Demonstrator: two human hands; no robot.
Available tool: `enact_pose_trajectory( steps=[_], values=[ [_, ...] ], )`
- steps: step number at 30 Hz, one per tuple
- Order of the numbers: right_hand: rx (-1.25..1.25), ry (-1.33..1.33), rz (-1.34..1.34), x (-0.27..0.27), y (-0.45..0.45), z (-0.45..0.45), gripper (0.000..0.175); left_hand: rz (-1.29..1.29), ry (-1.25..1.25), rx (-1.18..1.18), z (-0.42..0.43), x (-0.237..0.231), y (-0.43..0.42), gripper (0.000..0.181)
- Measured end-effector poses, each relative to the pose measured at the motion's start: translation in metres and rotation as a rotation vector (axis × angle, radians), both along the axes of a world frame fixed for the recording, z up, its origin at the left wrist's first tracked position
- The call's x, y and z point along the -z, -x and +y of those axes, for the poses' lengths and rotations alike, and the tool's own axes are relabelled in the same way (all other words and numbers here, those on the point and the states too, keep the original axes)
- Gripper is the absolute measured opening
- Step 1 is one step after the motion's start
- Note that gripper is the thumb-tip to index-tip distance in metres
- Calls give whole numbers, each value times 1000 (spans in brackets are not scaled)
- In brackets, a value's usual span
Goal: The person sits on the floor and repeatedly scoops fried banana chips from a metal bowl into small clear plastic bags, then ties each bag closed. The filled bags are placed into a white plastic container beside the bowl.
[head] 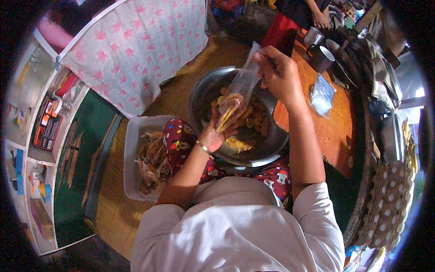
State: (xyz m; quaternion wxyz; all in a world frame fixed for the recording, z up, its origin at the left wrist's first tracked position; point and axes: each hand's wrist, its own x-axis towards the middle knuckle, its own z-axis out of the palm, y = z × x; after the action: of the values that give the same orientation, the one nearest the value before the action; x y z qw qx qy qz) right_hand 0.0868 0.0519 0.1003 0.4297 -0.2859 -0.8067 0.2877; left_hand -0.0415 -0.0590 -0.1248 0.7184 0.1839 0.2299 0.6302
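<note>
A clear plastic bag [245,81] hangs slanted over a wide metal basin [197,98], with several brown and yellow slices in its lower end. My right hand [277,69] pinches the bag near its upper end. Around the filled bottom of the bag, my left hand [214,131] supports it from below, a gold-coloured bangle on the wrist. Loose fried slices [256,117], banana chips by their look, lie in the basin on my lap. One larger yellow piece [239,144] rests near the basin's close side.
On the left, a translucent plastic tub [131,159] holds several filled bags [154,163]. A wooden table [331,142] at right bears a pack of clear bags [323,97], a dark mug [321,57] and a metal cup [313,36]. Another person's hand [320,18] shows beyond. Shelves [51,163] stand left.
</note>
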Motion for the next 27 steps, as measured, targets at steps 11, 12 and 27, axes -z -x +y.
enact_pose_trajectory(
  steps=[11, 12, 27],
  values=[
    [-90, -119, -72, -9, -1, -18, 14, 375, -180, 26, -20, -32, -7, 79],
    [-127, -106, -75, -11, -4, -22, 14, 454, -220, -37, -18, -27, -7, 79],
    [-280, 298, 69, -5, -39, 3, 18, 979, -198, -517, -16, -29, -10, 57]
  ],
)
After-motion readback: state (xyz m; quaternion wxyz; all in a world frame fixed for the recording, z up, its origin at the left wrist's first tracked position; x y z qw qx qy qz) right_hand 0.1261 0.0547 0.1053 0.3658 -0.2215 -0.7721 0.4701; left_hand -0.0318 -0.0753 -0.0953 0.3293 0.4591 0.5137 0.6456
